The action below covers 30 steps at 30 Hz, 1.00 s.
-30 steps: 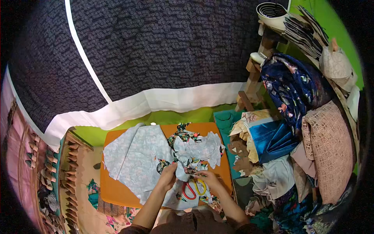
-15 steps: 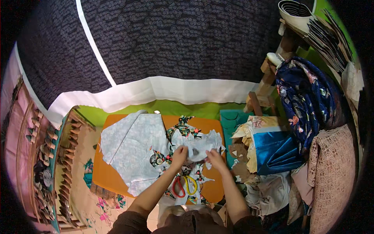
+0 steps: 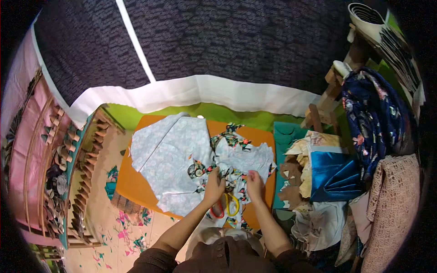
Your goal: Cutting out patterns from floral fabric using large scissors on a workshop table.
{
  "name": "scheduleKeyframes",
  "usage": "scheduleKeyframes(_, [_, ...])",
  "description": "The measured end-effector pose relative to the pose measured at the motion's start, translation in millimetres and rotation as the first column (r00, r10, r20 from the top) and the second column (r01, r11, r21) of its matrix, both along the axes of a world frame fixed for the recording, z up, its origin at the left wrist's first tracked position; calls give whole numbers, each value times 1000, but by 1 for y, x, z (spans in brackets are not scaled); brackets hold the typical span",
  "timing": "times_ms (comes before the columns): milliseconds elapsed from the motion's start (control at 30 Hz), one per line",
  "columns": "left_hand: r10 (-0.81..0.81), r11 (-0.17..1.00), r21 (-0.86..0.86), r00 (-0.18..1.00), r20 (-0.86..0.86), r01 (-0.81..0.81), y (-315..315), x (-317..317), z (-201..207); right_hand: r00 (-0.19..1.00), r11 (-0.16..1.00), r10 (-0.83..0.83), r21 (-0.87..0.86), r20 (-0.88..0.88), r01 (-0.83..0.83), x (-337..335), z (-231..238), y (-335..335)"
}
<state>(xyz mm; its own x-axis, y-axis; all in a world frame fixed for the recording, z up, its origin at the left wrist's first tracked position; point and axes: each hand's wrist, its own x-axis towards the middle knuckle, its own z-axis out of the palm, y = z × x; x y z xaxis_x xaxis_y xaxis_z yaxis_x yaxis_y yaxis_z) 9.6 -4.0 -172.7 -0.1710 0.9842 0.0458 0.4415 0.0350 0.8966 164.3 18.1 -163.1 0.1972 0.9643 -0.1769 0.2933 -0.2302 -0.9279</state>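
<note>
My left hand [image 3: 215,186] is over the middle of the orange table, its fingers drawn together among cut cloth scraps. Across a narrow gap, my right hand [image 3: 255,185] has curled fingers by the edge of a pale cloth piece [image 3: 243,159]. Whatever either hand pinches is too small to make out. Scissors with one red and one yellow handle [image 3: 232,205] lie between my wrists, their blades hidden. Dark floral scraps [image 3: 199,169] lie left of my left hand. A large folded pale blue-grey cloth [image 3: 168,157] covers the table's left part.
The orange table [image 3: 127,189] stands before a white-edged dark curtain [image 3: 236,45]. Folded fabrics, including shiny blue cloth [image 3: 334,175], are heaped on the right. A rack of shoe-shaped forms [image 3: 86,168] stands left. Small coloured scraps [image 3: 129,230] litter the floor.
The pale cloth piece that was raised between my hands now lies flat on the table. My hands have moved lower and closer to me, and the whole view has shifted.
</note>
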Motion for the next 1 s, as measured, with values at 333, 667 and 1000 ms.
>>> scheduleKeyframes(333, [-41,995,92,997,-72,48,-50,-77,15,887,883,462,99,1,-460,-107,-32,-45])
scheduleKeyframes(667, [-52,986,113,875,-481,121,-69,-201,-4,915,939,342,-129,215,-320,-191,-50,-57])
scheduleKeyframes(1000, [-319,928,-2,794,-518,372,-71,-220,3,979,980,199,-24,33,-199,-202,-22,-60])
